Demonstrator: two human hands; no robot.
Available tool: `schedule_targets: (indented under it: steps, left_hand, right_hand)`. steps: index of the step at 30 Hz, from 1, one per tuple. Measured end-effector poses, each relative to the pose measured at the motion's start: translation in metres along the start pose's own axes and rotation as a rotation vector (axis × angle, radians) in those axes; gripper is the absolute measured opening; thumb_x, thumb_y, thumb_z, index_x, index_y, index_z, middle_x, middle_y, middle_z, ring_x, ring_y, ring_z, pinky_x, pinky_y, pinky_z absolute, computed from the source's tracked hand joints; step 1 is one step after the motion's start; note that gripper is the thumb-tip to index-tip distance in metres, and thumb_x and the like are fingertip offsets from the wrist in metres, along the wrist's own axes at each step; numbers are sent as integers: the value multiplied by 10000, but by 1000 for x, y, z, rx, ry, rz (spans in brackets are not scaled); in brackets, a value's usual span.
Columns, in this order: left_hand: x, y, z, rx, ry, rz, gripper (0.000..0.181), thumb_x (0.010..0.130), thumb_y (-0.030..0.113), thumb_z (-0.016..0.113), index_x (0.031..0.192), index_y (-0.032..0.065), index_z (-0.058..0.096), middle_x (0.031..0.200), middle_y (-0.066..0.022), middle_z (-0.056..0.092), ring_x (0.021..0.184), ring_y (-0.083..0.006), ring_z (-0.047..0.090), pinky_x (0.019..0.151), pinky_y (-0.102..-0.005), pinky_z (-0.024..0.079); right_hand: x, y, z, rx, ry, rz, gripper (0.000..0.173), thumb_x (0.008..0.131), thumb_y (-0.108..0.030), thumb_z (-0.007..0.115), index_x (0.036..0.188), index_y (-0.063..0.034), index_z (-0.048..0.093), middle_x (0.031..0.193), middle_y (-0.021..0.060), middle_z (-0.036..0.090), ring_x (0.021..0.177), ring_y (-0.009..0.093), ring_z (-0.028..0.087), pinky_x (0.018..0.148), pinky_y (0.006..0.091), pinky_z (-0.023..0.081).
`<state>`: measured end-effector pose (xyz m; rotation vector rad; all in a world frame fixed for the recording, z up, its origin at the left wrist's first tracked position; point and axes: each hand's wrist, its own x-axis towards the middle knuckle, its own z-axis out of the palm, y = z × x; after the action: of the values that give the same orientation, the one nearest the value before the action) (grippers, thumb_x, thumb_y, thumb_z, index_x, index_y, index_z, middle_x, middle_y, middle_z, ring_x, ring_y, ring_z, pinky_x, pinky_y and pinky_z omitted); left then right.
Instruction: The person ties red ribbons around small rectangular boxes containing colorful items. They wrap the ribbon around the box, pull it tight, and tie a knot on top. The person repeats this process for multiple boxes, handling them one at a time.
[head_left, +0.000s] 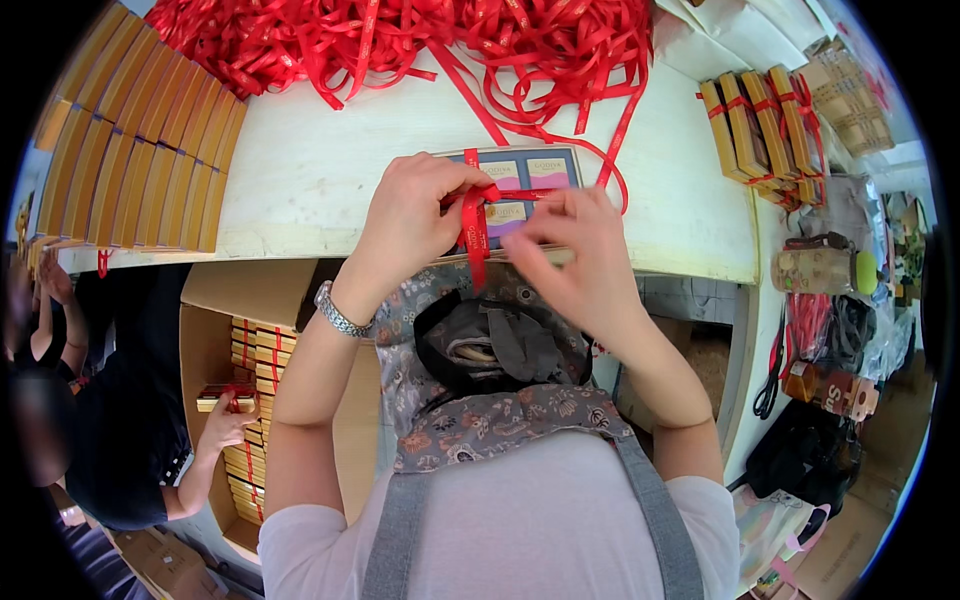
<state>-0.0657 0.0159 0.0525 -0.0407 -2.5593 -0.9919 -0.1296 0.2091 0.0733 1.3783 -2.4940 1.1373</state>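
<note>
A flat Godiva gift box (551, 169) with a clear top lies at the front edge of the white table, under my hands. Around it runs a printed red satin ribbon (474, 225), crossing on the lid's left part. My left hand (427, 202) pinches the ribbon at that crossing between thumb and fingertips, and one end hangs over the table edge. Over the box's right side is my right hand (574, 247), slightly blurred, its fingertips at the ribbon strand that runs rightward; whether they grip it is hidden.
A heap of loose red ribbons (405, 45) covers the table's back. Gold boxes (142, 142) stand stacked at left; ribbon-tied boxes (765, 127) stand at right. Below left, a co-worker's hand (229, 424) holds a tied box over an open carton (202, 352). Black scissors (766, 394) hang at right.
</note>
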Motion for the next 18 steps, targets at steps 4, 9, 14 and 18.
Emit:
schedule_targets:
  steps: [4,9,14,18]
  left_hand:
    - [0,-3,2,-1,8,31,227,714,-12,684,932,50,697,832,-84,675,779,-271,592,747,-358,459]
    - [-2,-4,4,-6,44,30,195,736,4,674,924,56,693,831,-70,674,781,-265,592,769,-356,445]
    - [-2,-3,6,-9,77,36,171,750,14,647,904,73,694,803,-67,671,767,-269,593,780,-375,440]
    - [-2,0,4,25,46,13,190,761,-15,650,930,61,693,825,-72,663,785,-259,591,779,-351,452]
  right_hand:
    - [16,-1,24,32,-5,216,169,728,-295,766,734,-132,721,783,17,584,893,212,536,788,399,343]
    - [12,2,34,-18,23,239,150,742,-281,745,728,-135,713,782,1,592,895,196,543,818,405,305]
    - [18,2,26,176,-69,388,141,738,-277,741,734,-139,711,794,-6,606,894,190,544,827,410,299]
    - [21,-2,23,164,-154,382,125,734,-265,744,759,-144,723,799,-1,610,886,198,544,836,409,293]
